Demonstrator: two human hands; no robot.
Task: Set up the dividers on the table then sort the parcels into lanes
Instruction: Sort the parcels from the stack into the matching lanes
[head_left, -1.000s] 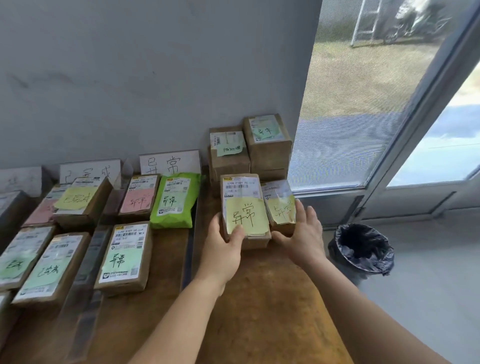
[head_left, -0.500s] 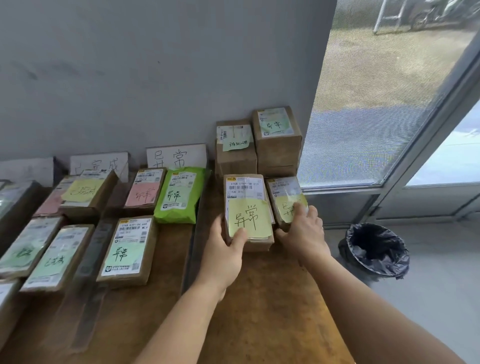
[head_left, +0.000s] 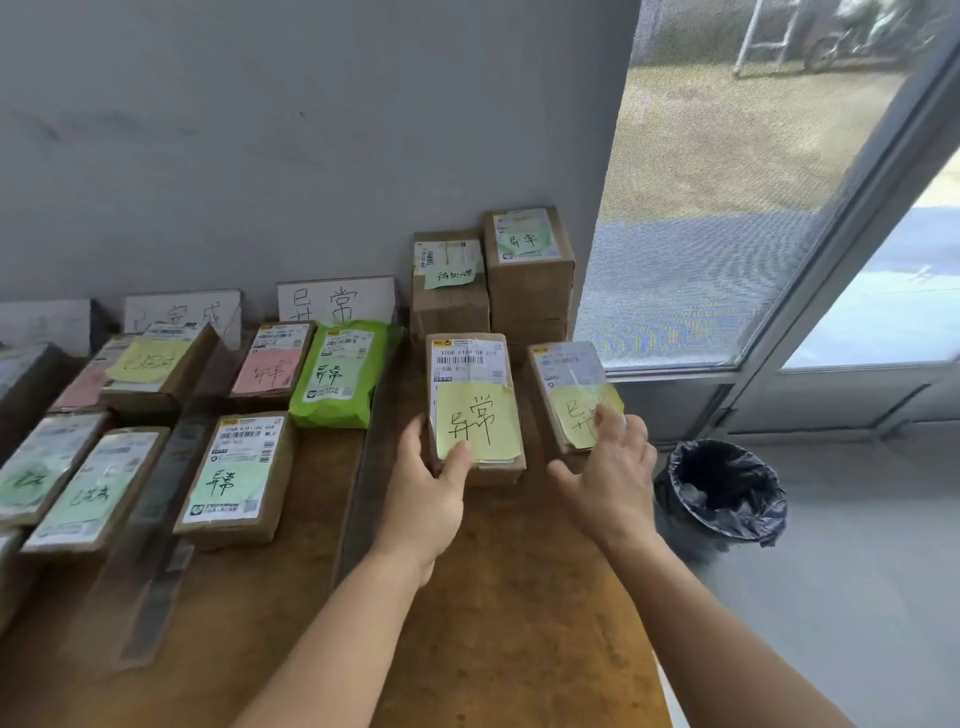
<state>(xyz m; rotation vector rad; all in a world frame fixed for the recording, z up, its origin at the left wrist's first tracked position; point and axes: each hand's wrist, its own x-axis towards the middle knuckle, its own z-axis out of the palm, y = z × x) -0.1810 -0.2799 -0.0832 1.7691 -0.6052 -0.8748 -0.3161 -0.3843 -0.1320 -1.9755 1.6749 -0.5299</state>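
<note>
Gripping left hand (head_left: 426, 499) holds yellow-noted parcel (head_left: 474, 405)

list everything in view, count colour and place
brown parcels: about thirteen, cardboard with yellow, green or pink notes, in lanes on the table
green parcel: one, bright green bag, far middle lane
dividers: two dark strips, lying between lanes
signs: three white cards, against the wall
table: one, brown wood
bin: one, black liner, floor at right
left hand: grips the yellow-noted parcel
right hand: fingers rest on the rightmost parcel
</note>
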